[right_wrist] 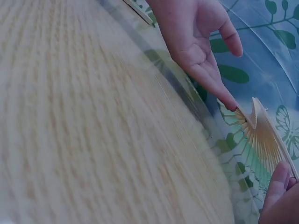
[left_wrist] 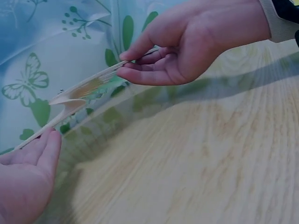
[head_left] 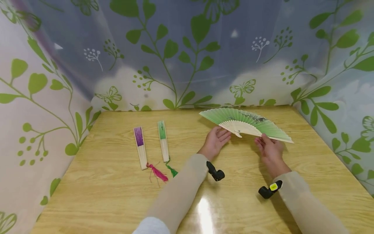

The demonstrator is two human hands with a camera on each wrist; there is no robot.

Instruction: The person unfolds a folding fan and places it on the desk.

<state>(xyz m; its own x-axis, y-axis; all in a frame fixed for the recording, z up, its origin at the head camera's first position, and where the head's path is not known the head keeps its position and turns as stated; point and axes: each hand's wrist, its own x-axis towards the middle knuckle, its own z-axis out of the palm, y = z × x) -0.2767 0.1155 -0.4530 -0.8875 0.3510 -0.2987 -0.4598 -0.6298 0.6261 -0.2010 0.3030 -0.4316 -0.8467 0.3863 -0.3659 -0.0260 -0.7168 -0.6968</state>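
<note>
A spread folding fan [head_left: 248, 114], green with a dark printed branch and pale ribs, is held up over the far right of the wooden table. My right hand [head_left: 271, 152] pinches its right side between thumb and fingers, as the left wrist view shows of that same right hand [left_wrist: 187, 44]. Under the fan's left side lies my left hand [head_left: 214, 141], palm up. Its fingers reach out fairly straight to the fan's edge, and in the right wrist view the thumb of the left hand [right_wrist: 194, 44] stands apart from the fan.
Two folded fans lie left of my arms: a purple one [head_left: 141, 148] with a pink tassel [head_left: 157, 173] and a green one [head_left: 163, 143] with a green tassel [head_left: 172, 169]. Leaf-printed curtains [head_left: 175, 65] enclose the table [head_left: 102, 195] at the back and both sides.
</note>
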